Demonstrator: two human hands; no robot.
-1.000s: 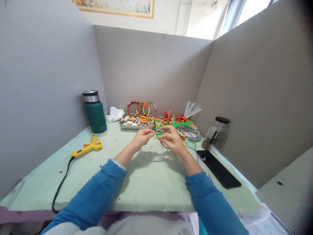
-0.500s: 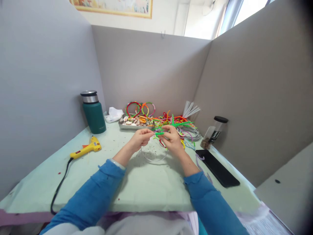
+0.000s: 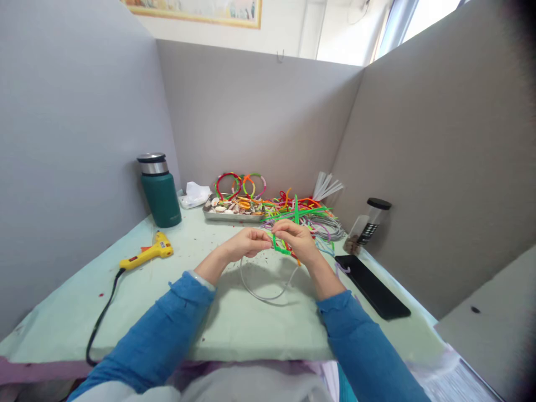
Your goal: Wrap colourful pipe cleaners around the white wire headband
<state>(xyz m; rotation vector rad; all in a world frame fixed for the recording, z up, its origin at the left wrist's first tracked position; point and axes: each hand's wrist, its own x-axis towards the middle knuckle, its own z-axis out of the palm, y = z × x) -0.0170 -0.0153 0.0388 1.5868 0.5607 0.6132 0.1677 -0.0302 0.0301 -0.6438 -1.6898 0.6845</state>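
Green pipe cleaner [image 3: 282, 250] is pinched by the fingertips of our right hand [image 3: 296, 240]. Our left hand [image 3: 247, 243] has fingers clamped on the grey hoop [image 3: 265, 298], which curves below them.

Painting [image 3: 201, 11] cut off; hoop [image 3: 264, 299] partly hidden

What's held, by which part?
Left hand: thin grey wire hoop, at its far edge. Right hand: green fuzzy pipe cleaner, apparently by its raised end.

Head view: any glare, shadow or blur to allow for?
Head view: the window glares white; head view: the right panel darkens and blurs at the picture's edge; head view: a faint shadow lies on the table near the pale loop.
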